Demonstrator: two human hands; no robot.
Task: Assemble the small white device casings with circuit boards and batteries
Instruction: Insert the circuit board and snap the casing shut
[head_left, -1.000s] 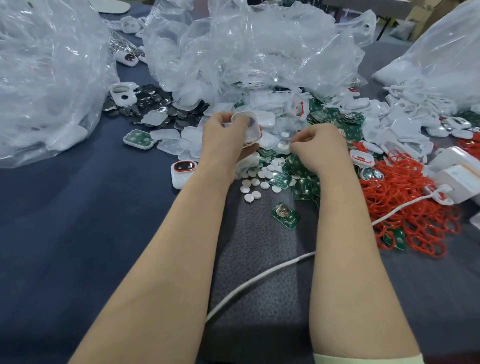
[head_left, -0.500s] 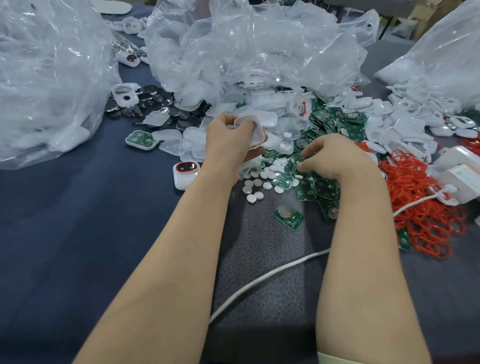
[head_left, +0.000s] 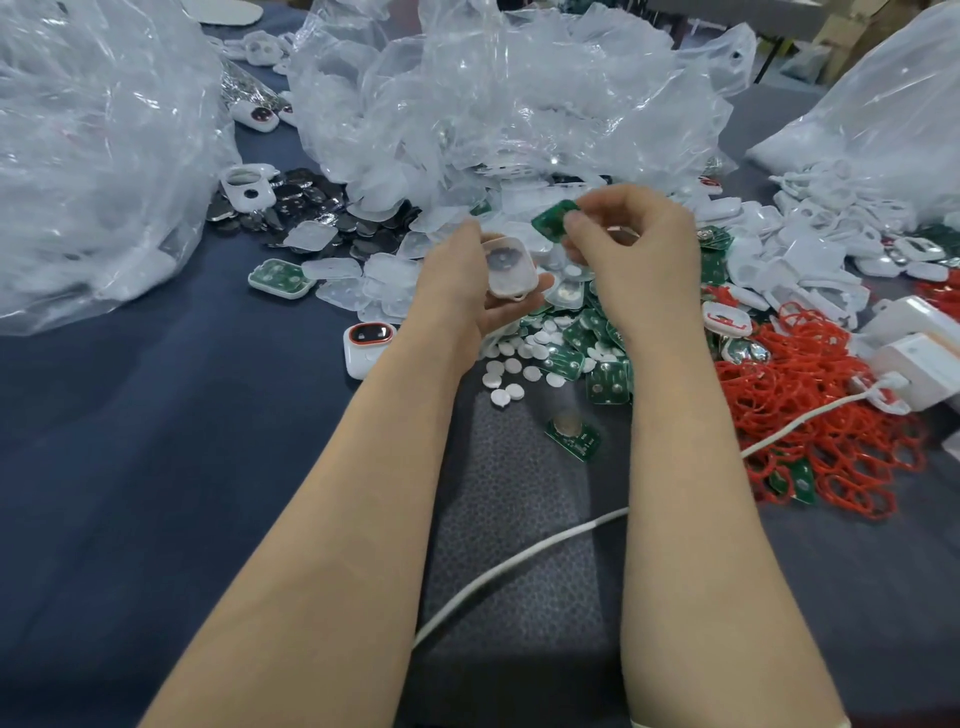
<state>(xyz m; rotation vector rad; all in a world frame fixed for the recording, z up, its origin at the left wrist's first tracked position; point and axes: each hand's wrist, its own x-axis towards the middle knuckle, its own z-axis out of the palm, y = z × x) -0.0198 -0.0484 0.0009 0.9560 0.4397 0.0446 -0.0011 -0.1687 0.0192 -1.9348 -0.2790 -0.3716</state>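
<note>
Above the middle of the dark blue table (head_left: 130, 441), both bare arms are reaching forward, side by side. The left hand (head_left: 467, 283) is lying palm up and its fingers are curling round a small white casing (head_left: 509, 267), so its inside is showing. The right hand (head_left: 634, 249) is sitting just beside it, a little higher, and its thumb and fingertips are pinching a green circuit board (head_left: 553, 221) by one edge. The board is tilting in the air just above the casing and a bit to the right, close to it but not touching it. Under the hands a heap of green boards (head_left: 602, 364) and little white round discs (head_left: 511, 364) is lying on the table. A lone board (head_left: 574, 436) with a round silver piece on it is lying on a grey mat (head_left: 509, 493), nearer to the person. A finished white device (head_left: 363, 345) with a red rim is sitting just left of the left wrist. A pile of red rings (head_left: 810, 405) is lying to the right, and a white cable (head_left: 519, 561) is running across the mat and passing under the right arm. Big clear plastic bags (head_left: 493, 93) are sitting behind everything
</note>
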